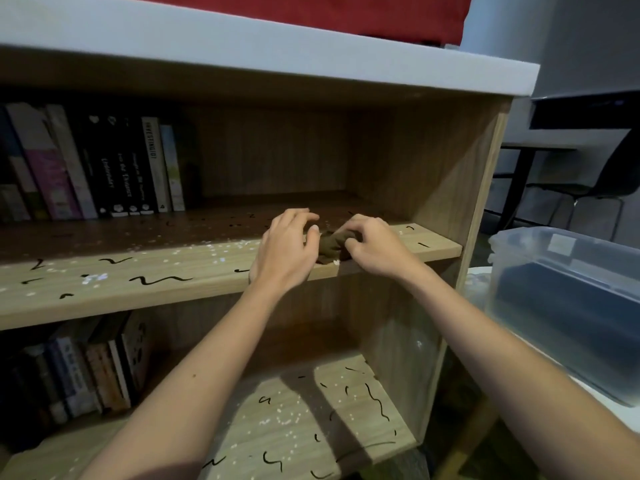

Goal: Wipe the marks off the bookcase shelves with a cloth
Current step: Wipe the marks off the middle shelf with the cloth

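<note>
Upper shelf (138, 271), front edge, right of centre: the brown cloth (330, 245) lies bunched in a short wad, long axis roughly along the shelf front, between the two hands. Right hand (374, 247): fingers (356, 233) curled into the wad's right end, gripping it. Left hand (287, 247): arched, fingers (298, 216) bent with tips toward the board, thumb just beside the wad's left end. Whether it pinches the cloth cannot be told, as the contact is hidden under the palm. The right hand is the nearer one and has the hold. Black squiggle marks (156, 279) and pale specks run mostly leftward from the cloth along the board, past the left hand; two short marks sit to its right, near the side panel. Judgement: the bulk of the work lies left, so the stroke wants to sweep that way. Lower shelf (294, 427) is equally marked. Books (104, 168) stand at the back left, well apart from the cloth.
</note>
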A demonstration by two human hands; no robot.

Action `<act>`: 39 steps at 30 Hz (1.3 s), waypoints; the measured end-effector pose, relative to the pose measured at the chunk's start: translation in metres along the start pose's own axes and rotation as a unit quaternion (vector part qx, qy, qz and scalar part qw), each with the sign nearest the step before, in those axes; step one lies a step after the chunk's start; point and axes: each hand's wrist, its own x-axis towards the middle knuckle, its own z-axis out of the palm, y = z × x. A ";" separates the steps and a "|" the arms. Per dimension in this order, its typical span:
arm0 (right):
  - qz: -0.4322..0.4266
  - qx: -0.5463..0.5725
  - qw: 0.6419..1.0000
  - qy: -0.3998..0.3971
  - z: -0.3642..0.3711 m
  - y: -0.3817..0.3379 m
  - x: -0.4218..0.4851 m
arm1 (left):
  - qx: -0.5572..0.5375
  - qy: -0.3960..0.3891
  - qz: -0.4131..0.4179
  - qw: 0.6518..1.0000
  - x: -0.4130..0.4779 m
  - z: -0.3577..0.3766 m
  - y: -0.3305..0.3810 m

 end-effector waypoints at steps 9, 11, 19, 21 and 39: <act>0.081 -0.077 0.992 0.065 -0.001 0.003 -0.012 | 0.044 0.005 0.056 0.997 -0.018 -0.025 -0.004; 0.010 -0.068 0.994 0.080 0.013 -0.013 -0.033 | 0.057 -0.004 0.060 0.997 -0.015 -0.019 -0.006; 0.057 -0.075 0.990 0.108 0.001 -0.003 -0.032 | -0.052 0.004 0.027 0.998 -0.006 -0.011 -0.013; 0.012 -0.077 0.993 0.088 0.008 -0.006 -0.042 | -0.056 0.006 0.027 0.998 -0.005 -0.011 -0.014; 0.136 -0.103 0.985 0.007 -0.042 0.066 0.038 | 0.121 -0.035 -0.017 0.992 0.027 0.039 0.018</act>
